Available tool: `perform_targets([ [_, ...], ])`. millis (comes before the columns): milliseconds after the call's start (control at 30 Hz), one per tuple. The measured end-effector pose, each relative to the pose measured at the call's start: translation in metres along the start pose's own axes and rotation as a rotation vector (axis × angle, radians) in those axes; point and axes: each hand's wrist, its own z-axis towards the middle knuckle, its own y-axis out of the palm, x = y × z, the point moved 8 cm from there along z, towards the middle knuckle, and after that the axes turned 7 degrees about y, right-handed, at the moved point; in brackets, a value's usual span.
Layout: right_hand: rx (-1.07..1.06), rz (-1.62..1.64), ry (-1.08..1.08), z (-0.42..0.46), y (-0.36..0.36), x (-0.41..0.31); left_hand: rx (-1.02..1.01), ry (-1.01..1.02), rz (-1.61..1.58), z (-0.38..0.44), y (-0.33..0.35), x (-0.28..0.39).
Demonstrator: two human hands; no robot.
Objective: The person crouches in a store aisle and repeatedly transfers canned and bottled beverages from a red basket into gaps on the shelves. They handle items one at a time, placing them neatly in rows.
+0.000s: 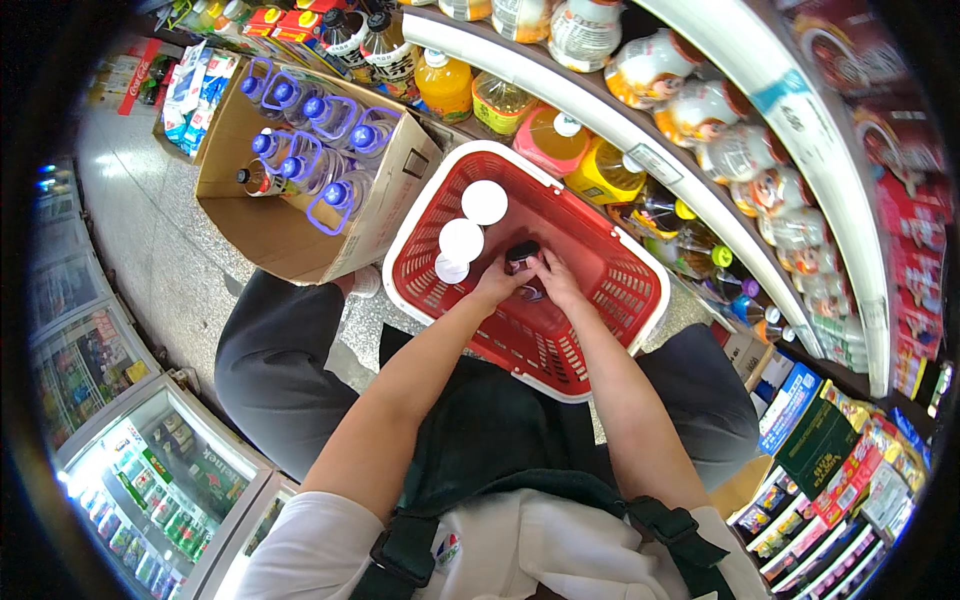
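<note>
A red plastic shopping basket (525, 346) with a white rim stands on the floor between my knees. Both hands reach down into it. My left hand (496, 280) and my right hand (558, 279) meet around a small container with a black lid (523, 250), low in the basket. My fingers hide most of its body, so its exact kind cannot be made out. Left of my hands, a white round lid (484, 202), a second white round lid (461, 240) and a smaller white round lid (452, 268) face up; the containers beneath are largely hidden.
An open cardboard box (390, 191) at the basket's left holds several large bottles with blue caps and handles. Bottled drinks line a lower shelf (517, 64) along the right. A glass-door fridge (165, 465) stands at lower left. Snack packets (847, 480) fill a rack at lower right.
</note>
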Motion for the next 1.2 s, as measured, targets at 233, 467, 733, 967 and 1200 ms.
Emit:
perform_targets([
  [233,-0.069,0.568,0.027,-0.102,-0.044,-0.063,-0.137,-0.001,0.141,-0.08,0.016,0.114],
  [467,-0.161,0.947,-0.102,-0.237,-0.082,-0.14,-0.244,0.328,0.296,-0.199,0.044,0.238],
  [733,0.075,0.615,-0.762,-0.353,-0.151,-0.278,-0.128,0.818,0.299,-0.297,0.065,0.383],
  [967,0.381,0.39,-1.171,-0.394,-0.212,-0.382,-0.099,1.201,0.201,-0.297,0.074,0.507],
  [1200,0.558,0.407,-1.164,-0.347,-0.245,-0.425,0.153,1.449,0.404,-0.261,0.076,0.584],
])
